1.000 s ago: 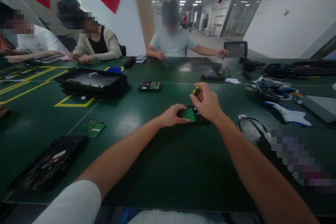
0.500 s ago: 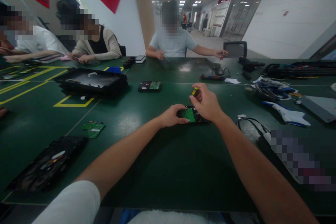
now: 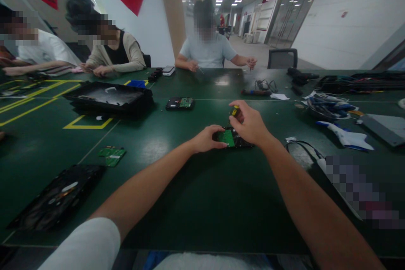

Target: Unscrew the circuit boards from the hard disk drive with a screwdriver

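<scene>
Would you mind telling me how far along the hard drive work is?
Done: one loose green circuit board lies apart on the table. In hand: left hand steadies the hard drive; right hand holds a yellow-handled screwdriver over it. Left: its board remains attached.

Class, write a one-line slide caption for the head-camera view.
Left hand steadies a hard drive on the green table while the right hand holds a yellow-handled screwdriver over it.

the counter (image 3: 196,194) has a smooth dark green mat with a dull sheen. the drive (image 3: 232,138) shows a glossy green circuit board in black casing. the screwdriver (image 3: 234,112) handle looks like yellow and black plastic.
</scene>
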`<state>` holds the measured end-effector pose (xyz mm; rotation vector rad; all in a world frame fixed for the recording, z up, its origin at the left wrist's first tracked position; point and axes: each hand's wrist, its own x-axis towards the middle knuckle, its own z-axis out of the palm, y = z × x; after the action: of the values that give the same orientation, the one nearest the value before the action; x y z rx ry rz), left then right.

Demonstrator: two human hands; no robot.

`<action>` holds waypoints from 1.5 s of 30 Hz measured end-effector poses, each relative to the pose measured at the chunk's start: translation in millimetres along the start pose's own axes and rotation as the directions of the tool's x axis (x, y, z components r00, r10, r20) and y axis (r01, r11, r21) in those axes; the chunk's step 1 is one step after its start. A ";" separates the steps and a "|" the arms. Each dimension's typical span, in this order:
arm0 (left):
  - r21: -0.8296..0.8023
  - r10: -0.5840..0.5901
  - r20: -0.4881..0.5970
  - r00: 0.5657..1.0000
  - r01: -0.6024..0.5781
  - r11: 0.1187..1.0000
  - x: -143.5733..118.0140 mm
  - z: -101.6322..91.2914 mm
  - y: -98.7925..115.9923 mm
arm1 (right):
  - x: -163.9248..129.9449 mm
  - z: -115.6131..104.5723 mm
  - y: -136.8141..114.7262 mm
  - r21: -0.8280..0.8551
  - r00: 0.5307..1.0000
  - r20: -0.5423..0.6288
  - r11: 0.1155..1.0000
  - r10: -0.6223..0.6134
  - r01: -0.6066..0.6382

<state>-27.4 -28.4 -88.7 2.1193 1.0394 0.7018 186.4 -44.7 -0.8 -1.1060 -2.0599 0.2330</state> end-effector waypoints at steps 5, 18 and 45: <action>0.003 0.014 -0.006 1.000 -0.014 1.000 0.6 0.8 -1.3 | -0.2 0.3 0.2 -0.004 1.000 -0.004 1.000 0.006 -0.006; 0.019 0.005 0.012 1.000 -0.006 1.000 0.2 -0.8 -0.5 | -0.7 -0.3 -0.8 -0.003 1.000 -0.003 1.000 -0.001 0.001; 0.048 0.039 0.006 0.999 -0.039 0.998 1.4 0.9 -6.5 | -0.1 1.1 3.0 -0.012 1.000 -0.024 1.000 -0.012 0.012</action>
<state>-29.0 -24.5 -93.9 2.1864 1.0243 0.6959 187.6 -42.7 -3.1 -1.0977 -2.0487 0.2012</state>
